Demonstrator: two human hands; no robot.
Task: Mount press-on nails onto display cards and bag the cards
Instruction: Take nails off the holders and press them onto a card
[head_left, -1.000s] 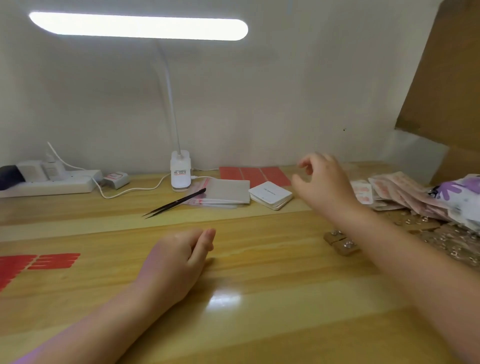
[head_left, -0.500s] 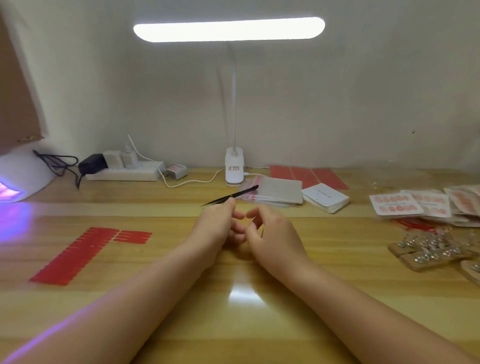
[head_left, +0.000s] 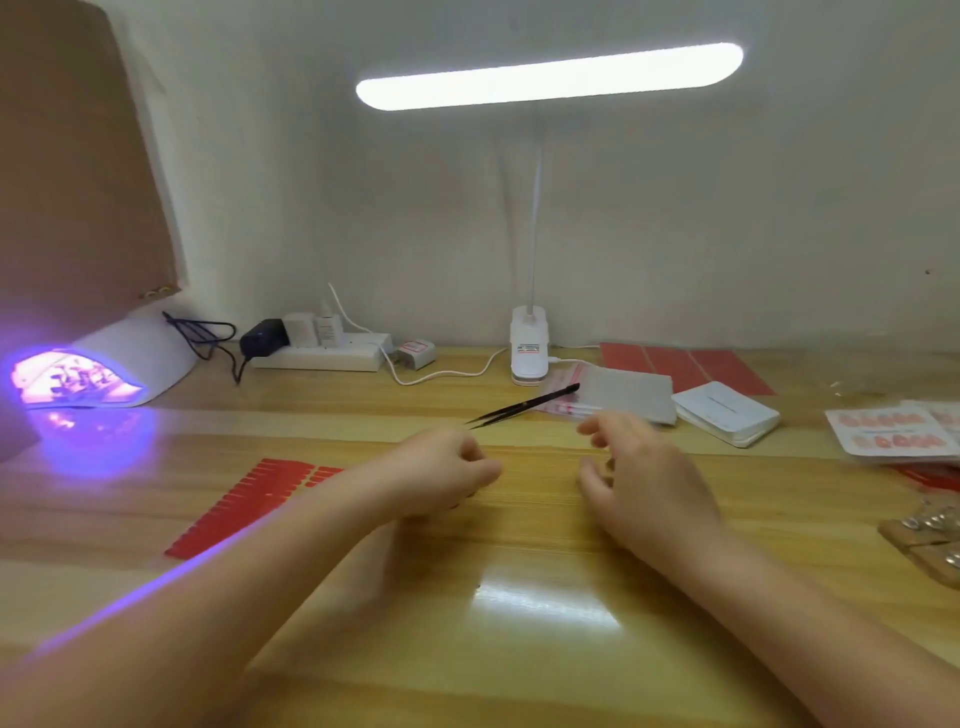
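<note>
Far left, the nail lamp (head_left: 78, 376) glows purple; what sits inside it is too washed out to read. The red strips (head_left: 244, 506) run under your left forearm, partly hidden. Your left hand (head_left: 441, 475) is curled loosely over the table (head_left: 519, 675); can't tell if it pinches anything. The tweezers (head_left: 524, 406) lie just behind it, tips near your knuckles. Your right hand (head_left: 641, 483) is blurred, fingers loose and apart, holding nothing. Nail cards (head_left: 891, 431) sit at the right edge, partly cut off. The wooden clips (head_left: 930, 540) are cropped too.
</note>
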